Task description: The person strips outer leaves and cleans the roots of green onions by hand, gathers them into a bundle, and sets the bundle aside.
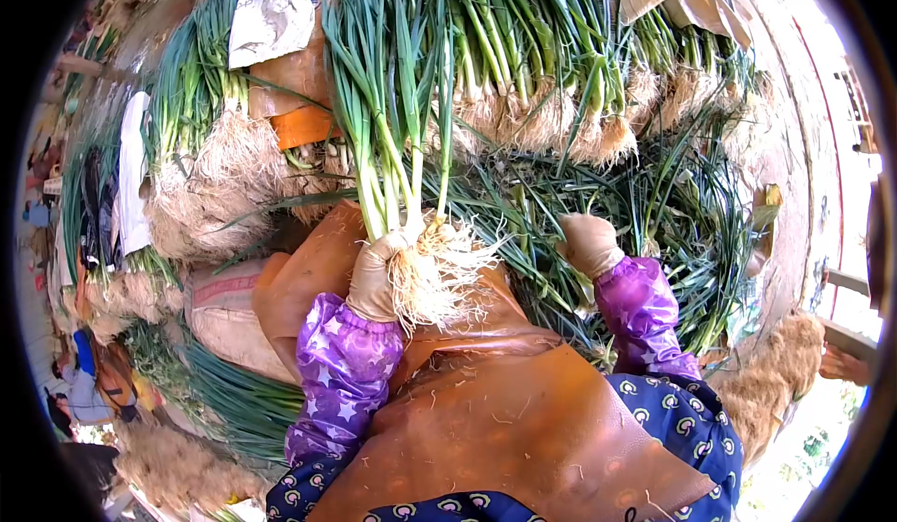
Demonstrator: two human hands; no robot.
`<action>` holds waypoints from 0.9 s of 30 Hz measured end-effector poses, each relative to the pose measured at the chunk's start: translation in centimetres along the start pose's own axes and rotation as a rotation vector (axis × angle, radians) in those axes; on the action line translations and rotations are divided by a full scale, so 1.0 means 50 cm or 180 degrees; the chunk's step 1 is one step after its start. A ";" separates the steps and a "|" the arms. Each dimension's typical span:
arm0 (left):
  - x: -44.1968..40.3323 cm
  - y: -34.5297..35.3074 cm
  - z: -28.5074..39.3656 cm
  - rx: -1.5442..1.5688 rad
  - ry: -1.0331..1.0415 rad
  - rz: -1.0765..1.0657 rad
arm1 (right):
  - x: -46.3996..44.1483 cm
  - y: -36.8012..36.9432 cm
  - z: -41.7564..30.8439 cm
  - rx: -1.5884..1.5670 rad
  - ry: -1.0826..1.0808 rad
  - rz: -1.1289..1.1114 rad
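My left hand [374,279], in a tan glove and a purple star-patterned sleeve, is closed round a bunch of spring onions [407,171]. Its pale, tangled roots [439,274] hang beside the glove and the green leaves point away from me. To the right, my right hand [590,243], also gloved, is curled closed above a heap of loose green leaves [533,242]. Whatever its fingers may hold is hidden. A brown apron [505,429] covers my lap under both hands.
Rows of rooted spring onions [523,101] lie at the back, with more bunches [220,157] on the left. A white sack [238,321] lies left of my knee. Piles of root trimmings [771,377] lie at right and lower left. Wooden rails [848,335] stand at the right edge.
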State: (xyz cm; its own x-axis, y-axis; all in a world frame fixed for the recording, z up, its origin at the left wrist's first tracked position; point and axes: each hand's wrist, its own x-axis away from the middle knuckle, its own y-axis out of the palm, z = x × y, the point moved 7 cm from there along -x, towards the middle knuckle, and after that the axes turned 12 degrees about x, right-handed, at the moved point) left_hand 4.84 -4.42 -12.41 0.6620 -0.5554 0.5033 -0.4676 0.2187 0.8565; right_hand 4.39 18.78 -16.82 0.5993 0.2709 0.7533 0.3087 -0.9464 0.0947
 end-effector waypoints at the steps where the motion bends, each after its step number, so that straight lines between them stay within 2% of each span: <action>1: -0.001 0.008 0.002 -0.0297 0.0182 0.0179 | -0.004 -0.013 0.008 -0.1524 0.0457 0.0982; 3: -0.001 -0.002 0.002 -0.0339 0.0251 0.0241 | 0.021 0.042 -0.140 0.0951 -0.1007 0.0683; 5: -0.002 -0.007 0.005 -0.0421 0.0324 0.0291 | -0.002 0.090 -0.233 0.0927 -0.2484 0.1048; 7: 0.001 -0.007 0.015 -0.0900 0.0868 0.0127 | -0.047 0.137 -0.285 0.0681 -0.1725 0.0675; 8: -0.002 -0.038 0.029 -0.1040 0.0900 0.0005 | -0.088 0.161 -0.280 0.0587 -0.1464 0.0075; 11: 0.003 -0.004 0.025 -0.0840 0.1136 -0.0162 | -0.139 0.206 -0.261 -0.0060 -0.1371 -0.0563; 12: 0.006 -0.004 0.027 -0.0710 0.0789 -0.0122 | -0.137 0.209 -0.263 -0.0197 -0.1454 -0.0252; 13: 0.008 -0.015 0.028 -0.0274 0.0853 0.0178 | -0.129 0.210 -0.265 -0.0337 -0.1535 0.0069; 15: 0.005 -0.015 0.029 -0.0191 0.0991 0.0533 | -0.081 0.201 -0.254 -0.0576 -0.1772 0.0342; 19: -0.008 -0.040 0.043 -0.0222 0.0902 0.0546 | -0.001 0.199 -0.188 -0.0676 -0.1394 -0.0832; 20: -0.013 -0.044 0.050 -0.0270 0.0938 0.0581 | 0.010 0.157 -0.164 -0.0652 -0.1390 -0.0868; 23: -0.011 -0.040 0.054 -0.0444 0.1101 0.0381 | 0.050 0.084 -0.040 0.0529 -0.0528 -0.2130; 25: -0.004 -0.023 0.053 -0.0760 0.1290 0.0446 | 0.004 -0.019 0.016 0.5033 -0.0130 0.0103; 27: -0.011 -0.014 0.045 -0.1019 0.1366 0.0417 | 0.000 -0.051 -0.018 0.4298 -0.1916 0.1746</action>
State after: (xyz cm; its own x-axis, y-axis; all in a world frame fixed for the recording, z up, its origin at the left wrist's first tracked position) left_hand 3.48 -6.09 -13.54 0.8210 -0.1448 0.5523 -0.4049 0.5344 0.7420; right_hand 2.96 21.02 -16.49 0.9477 0.2999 0.1093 0.1715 -0.1894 -0.9668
